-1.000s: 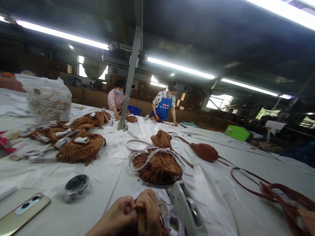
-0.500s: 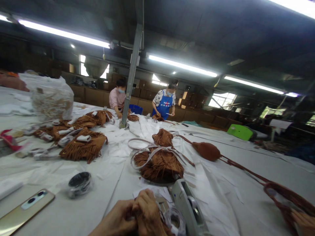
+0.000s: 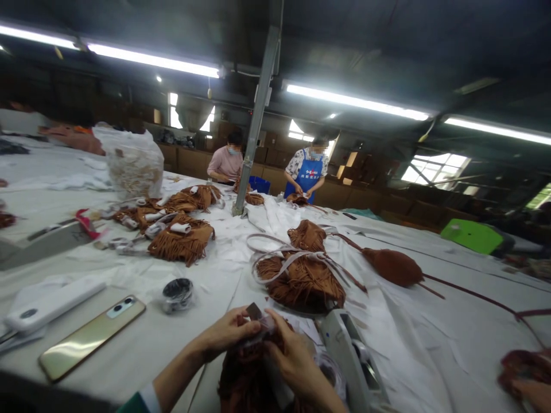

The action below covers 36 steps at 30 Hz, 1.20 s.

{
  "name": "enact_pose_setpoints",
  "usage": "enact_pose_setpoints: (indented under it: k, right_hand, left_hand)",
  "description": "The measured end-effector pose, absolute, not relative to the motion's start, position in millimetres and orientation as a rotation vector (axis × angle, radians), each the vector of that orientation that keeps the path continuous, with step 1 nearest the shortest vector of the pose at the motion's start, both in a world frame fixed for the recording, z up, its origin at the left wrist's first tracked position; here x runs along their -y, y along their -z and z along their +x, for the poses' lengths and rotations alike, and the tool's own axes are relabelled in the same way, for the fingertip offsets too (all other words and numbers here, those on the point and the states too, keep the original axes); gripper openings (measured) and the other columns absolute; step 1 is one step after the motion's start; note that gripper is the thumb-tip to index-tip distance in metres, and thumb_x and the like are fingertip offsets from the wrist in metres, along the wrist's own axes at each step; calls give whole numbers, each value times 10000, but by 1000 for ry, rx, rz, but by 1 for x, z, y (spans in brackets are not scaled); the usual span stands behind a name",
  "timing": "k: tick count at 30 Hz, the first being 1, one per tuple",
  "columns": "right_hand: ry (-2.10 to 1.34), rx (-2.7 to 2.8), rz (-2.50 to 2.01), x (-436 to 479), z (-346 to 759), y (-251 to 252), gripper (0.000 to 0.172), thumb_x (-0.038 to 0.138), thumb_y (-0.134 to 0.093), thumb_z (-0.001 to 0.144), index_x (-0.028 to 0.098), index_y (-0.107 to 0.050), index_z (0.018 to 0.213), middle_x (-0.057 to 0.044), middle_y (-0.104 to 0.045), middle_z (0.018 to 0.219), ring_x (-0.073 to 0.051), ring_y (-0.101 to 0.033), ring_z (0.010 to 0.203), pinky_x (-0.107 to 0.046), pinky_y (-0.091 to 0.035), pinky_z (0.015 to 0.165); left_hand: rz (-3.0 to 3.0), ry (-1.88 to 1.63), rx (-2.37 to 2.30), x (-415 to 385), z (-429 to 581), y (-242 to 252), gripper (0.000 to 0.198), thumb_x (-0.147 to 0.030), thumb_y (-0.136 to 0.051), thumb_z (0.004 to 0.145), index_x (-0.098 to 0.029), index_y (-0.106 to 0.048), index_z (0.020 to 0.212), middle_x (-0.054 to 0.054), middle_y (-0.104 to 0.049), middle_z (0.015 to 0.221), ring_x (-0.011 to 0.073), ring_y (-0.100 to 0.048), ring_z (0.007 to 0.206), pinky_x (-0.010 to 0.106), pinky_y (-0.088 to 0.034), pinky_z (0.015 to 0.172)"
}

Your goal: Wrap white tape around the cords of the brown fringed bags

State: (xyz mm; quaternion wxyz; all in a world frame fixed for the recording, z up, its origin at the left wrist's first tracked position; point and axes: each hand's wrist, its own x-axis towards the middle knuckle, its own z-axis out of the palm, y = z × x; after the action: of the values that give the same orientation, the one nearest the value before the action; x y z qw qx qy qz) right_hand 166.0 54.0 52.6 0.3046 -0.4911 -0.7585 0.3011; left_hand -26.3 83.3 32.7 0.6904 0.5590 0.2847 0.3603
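Note:
My left hand point(image 3: 226, 334), closed, pinches a small flat dark-grey piece point(image 3: 253, 311) between thumb and fingers. Facing it, my right hand point(image 3: 295, 353) has its fingers closed on a whitish translucent wrap point(image 3: 266, 328). The two hands nearly touch. Beneath them is a dark brown bag point(image 3: 241, 378), partly hidden by my right hand and in shadow. Just right of my right hand stands a grey tape dispenser point(image 3: 353, 355), with a roll of whitish strip point(image 3: 329, 367) beside it. Ahead of my hands, brown fringed bags point(image 3: 301, 281) lie heaped with pale straps over them.
More fringed bags point(image 3: 183, 238) lie left, near a filled plastic bag point(image 3: 133, 163). A phone point(image 3: 92, 338) and a wrapped black roll point(image 3: 177, 292) rest on the white-covered table. A metal post point(image 3: 257, 115) rises mid-table. Two people work opposite; another person's hand point(image 3: 534, 393) is far right.
My view has swung left. My hands, earlier bunched together over brown material, are now a little apart, with the grey piece and whitish wrap showing. The co-worker's hand at right has lowered its brown item.

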Motion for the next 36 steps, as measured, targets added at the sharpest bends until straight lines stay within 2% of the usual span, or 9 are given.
enact_pose_setpoints:
  k: [2, 4, 8, 14, 17, 21, 27, 31, 36]
  right_hand:
    - [-788, 1995, -1263, -53, 164, -51, 538, 157, -517, 777, 201, -488, 1313, -76, -641, 1163, -228, -580, 1083, -358, -445, 957]
    - [-785, 1952, -1270, -53, 163, -50, 567, 152, -503, 779, 203, -461, 1342, -63, -687, 1017, -212, -631, 939, -341, -490, 873]
    - [-891, 1939, -1296, -52, 161, -61, 614, 204, -533, 790, 212, -397, 1389, -21, -687, 829, -172, -640, 701, -299, -523, 722]
    - [-1061, 1983, -1273, -54, 161, -88, 451, 454, -542, 848, 203, -544, 1223, -49, -684, 899, -170, -651, 711, -260, -525, 638]
    - [-1169, 1976, -1257, -54, 160, -91, 447, 487, -488, 872, 202, -513, 1216, -59, -683, 902, -154, -657, 662, -232, -518, 562]
    - [-1408, 1813, -1270, -58, 155, -96, 506, 558, -417, 871, 192, -415, 1220, 19, -625, 600, -147, -601, 422, -212, -454, 375]
    - [-1166, 1577, -1264, -72, 139, -123, 445, 622, -446, 826, 215, -465, 1004, 60, -551, 469, -132, -545, 343, -191, -403, 338]
    - [-1058, 1512, -1312, -76, 132, -110, 501, 667, -470, 778, 211, -496, 983, 63, -522, 430, -127, -498, 304, -191, -355, 309]
    - [-1181, 1390, -1354, -77, 123, -80, 643, 737, -500, 695, 212, -491, 1065, 64, -517, 436, -133, -479, 296, -208, -348, 311]
  left_hand:
    - [1292, -748, -618, -85, -30, -34, 464, -563, -635, 752, -119, -596, 880, -12, -544, 660, 79, -440, 533, 192, -344, 493]
    - [1328, -690, -603, -86, -32, -36, 448, -566, -594, 785, -120, -597, 827, -14, -538, 629, 77, -436, 504, 198, -347, 484]
    - [1389, -630, -566, -88, -31, -44, 445, -565, -509, 838, -141, -572, 961, -30, -517, 604, 88, -448, 473, 203, -351, 466]
    - [1703, -671, -575, -84, -24, -63, 358, -483, -508, 863, -137, -597, 888, -18, -510, 721, 109, -447, 643, 213, -387, 610]
    - [1809, -671, -593, -83, -25, -68, 345, -468, -494, 871, -138, -594, 876, -24, -487, 705, 111, -427, 641, 209, -373, 594]
    - [1928, -694, -664, -94, -26, -83, 262, -392, -527, 861, -149, -592, 933, -21, -524, 745, 117, -453, 673, 214, -377, 629]
    - [2038, -802, -839, -124, -23, -114, 200, -341, -630, 771, -165, -535, 775, -49, -471, 669, 110, -416, 640, 214, -315, 575]
    - [2007, -837, -1001, -120, -20, -98, 238, -385, -616, 775, -179, -510, 834, -45, -487, 679, 118, -449, 632, 217, -334, 562]
    - [1893, -829, -1131, -112, -20, -68, 504, -475, -638, 738, -194, -439, 1105, -26, -534, 717, 129, -493, 557, 228, -377, 508]
